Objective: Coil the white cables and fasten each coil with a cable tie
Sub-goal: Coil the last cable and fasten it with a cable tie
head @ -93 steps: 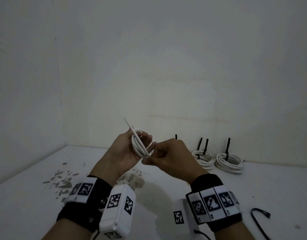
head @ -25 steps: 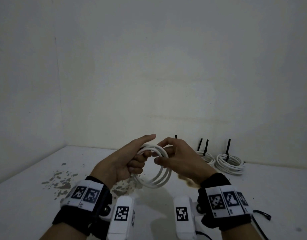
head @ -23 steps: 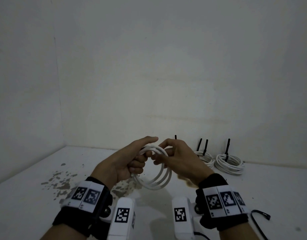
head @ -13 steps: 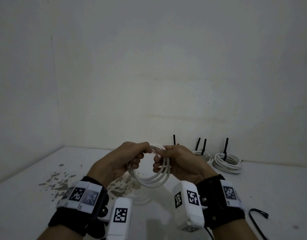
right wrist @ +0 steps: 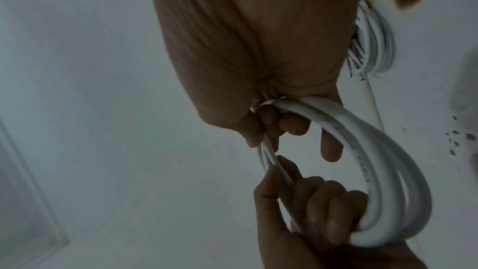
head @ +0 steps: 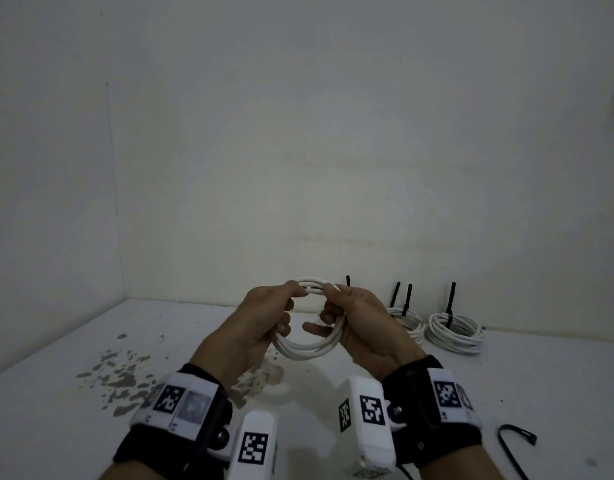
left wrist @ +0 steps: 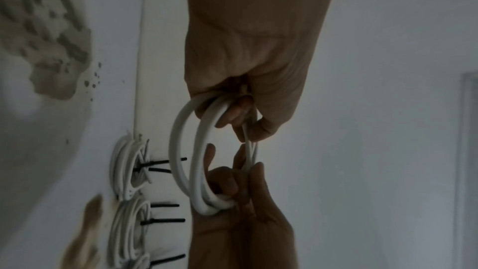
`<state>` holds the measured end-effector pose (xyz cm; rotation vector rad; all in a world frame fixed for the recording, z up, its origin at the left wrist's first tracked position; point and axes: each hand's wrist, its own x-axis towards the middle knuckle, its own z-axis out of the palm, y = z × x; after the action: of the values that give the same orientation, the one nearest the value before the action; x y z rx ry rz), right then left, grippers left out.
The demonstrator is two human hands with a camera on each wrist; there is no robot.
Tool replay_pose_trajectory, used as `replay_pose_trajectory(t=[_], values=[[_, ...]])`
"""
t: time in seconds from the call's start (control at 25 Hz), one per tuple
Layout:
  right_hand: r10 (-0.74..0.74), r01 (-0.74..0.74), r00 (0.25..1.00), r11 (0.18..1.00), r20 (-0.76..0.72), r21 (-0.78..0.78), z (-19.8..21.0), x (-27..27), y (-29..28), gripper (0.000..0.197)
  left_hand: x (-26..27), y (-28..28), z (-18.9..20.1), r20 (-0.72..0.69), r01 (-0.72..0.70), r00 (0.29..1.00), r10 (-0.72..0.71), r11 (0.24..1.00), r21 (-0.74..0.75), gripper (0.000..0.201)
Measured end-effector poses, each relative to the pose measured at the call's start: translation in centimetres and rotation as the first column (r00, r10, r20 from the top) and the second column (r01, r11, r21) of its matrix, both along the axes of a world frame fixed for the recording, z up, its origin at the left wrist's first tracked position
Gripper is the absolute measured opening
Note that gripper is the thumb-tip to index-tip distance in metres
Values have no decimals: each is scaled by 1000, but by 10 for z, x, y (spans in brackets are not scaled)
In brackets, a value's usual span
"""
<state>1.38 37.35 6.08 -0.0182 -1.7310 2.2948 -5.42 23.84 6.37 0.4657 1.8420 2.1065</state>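
A white cable coil (head: 309, 348) of a few loops hangs in the air between my hands, above the white table (head: 90, 427). My left hand (head: 284, 317) grips the coil's left side, fingers curled through the loops and thumb on top. My right hand (head: 328, 313) grips its right side, pinching the top strands, with one finger pointing into the ring. In the left wrist view the coil (left wrist: 186, 161) runs from my left hand (left wrist: 232, 118) down to the right hand (left wrist: 232, 187). The right wrist view shows the coil (right wrist: 388, 171) the same way. One loose black cable tie (head: 513, 441) lies at the front right.
Two tied white coils (head: 454, 332) (head: 407, 320) with upright black tie tails lie by the back wall on the right. Another black tie tail (head: 347, 280) shows behind my right hand. Grey stains (head: 121, 375) mark the table's left part. Walls close off the left and back.
My left forefinger has curled down onto the coil. My right wrist has rolled over, and its fingers now wrap the coil's right side. The coil stays between my hands.
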Motion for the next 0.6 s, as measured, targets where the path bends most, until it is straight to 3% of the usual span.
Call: replay_pose_trajectory(t=[0.16, 0.28, 0.44, 0.52, 0.6], values=[[-133, 142, 990, 939, -50, 313, 1, 7, -2, 31, 3, -3, 2, 23, 100, 995, -101, 994, 50, 39], [-202, 238, 971, 792, -127, 562, -2, 9, -1, 36, -3, -8, 0, -58, 48, 997, -50, 998, -44, 56], [-267, 289, 951, 587, -157, 756, -7, 6, 8, 37, -7, -10, -4, -133, 45, 990, -55, 996, -73, 51], [-252, 285, 949, 432, -189, 856, -5, 7, 11, 29, -5, -10, -4, -156, 70, 984, -85, 992, -101, 49], [-174, 263, 962, 394, -210, 881, 0, 10, 10, 28, -1, -9, -3, -181, 122, 972, -149, 980, -155, 48]])
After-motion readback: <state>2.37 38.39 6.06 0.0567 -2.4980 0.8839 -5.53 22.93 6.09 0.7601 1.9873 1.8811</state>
